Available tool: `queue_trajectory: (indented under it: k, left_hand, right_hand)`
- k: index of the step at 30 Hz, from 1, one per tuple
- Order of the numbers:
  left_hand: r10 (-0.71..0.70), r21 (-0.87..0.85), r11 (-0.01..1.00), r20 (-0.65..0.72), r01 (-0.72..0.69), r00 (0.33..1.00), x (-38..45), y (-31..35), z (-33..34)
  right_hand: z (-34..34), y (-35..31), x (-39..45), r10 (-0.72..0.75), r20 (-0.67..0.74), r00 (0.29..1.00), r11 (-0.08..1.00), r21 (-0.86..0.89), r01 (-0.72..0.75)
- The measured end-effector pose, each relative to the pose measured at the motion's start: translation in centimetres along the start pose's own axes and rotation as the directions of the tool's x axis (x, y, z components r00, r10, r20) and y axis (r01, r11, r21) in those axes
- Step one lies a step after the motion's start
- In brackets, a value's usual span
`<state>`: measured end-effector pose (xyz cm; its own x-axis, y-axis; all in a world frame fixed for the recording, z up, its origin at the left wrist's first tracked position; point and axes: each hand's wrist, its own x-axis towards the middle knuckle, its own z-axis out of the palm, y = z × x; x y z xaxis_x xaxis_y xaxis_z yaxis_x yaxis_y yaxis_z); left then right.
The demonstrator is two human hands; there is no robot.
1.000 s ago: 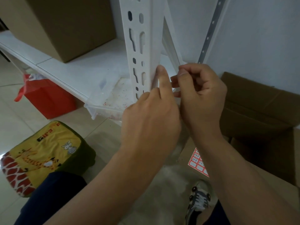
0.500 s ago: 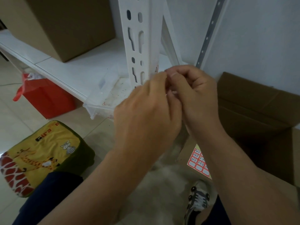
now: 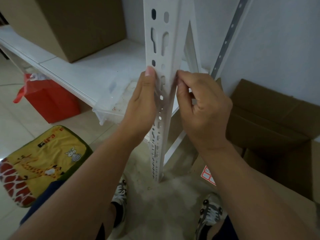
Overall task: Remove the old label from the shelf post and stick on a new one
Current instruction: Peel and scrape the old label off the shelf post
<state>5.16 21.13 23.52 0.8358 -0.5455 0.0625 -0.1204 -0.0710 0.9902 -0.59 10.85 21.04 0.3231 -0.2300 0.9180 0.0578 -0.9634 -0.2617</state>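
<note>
The white slotted shelf post (image 3: pixel 164 40) stands upright in the middle of the head view. My left hand (image 3: pixel 140 108) holds it from the left. Its thumb lies flat on the slotted face and the other fingers are hidden behind the post. My right hand (image 3: pixel 202 108) is at the post's right corner edge, with curled fingers and thumb pinching there. The label under those fingertips is hidden. A sheet of red-bordered labels (image 3: pixel 208 175) lies on the cardboard by my right forearm.
A white shelf board (image 3: pixel 83 73) carries a brown carton (image 3: pixel 78 23) and a clear plastic tray (image 3: pixel 112 101). A red bag (image 3: pixel 50 99) and a yellow giraffe-print cushion (image 3: pixel 39 161) are on the floor at left. An open cardboard box (image 3: pixel 270 118) is at right. My shoes are below.
The hands, bunched together on the post's edge half a second ago, have parted. The left now holds the slotted face and the right stays at the corner edge. The camera has tilted down.
</note>
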Motion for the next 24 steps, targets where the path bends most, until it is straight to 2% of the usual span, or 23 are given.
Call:
queue_trajectory:
  k: [3,9,19,24]
  left_hand:
    - [-0.001,0.034,0.999,0.001,0.001,1.0,0.0,0.1,0.2]
    - [-0.035,-0.078,0.996,0.013,0.036,0.999,0.4,-0.6,0.0]
    - [-0.055,-0.131,0.99,0.005,0.055,0.998,0.6,-0.9,0.1]
    - [-0.043,-0.133,0.99,0.02,0.046,0.999,0.8,-1.2,0.1]
  right_hand:
    - [-0.1,0.0,0.1,-0.023,0.009,1.0,1.0,-0.014,0.024]
    - [0.2,0.0,0.2,-0.022,-0.009,1.0,1.0,-0.005,0.022]
    - [0.1,0.4,0.4,-0.005,0.018,1.0,0.999,0.042,0.004]
    - [0.0,-0.4,0.3,0.182,0.015,0.983,0.966,0.185,-0.182]
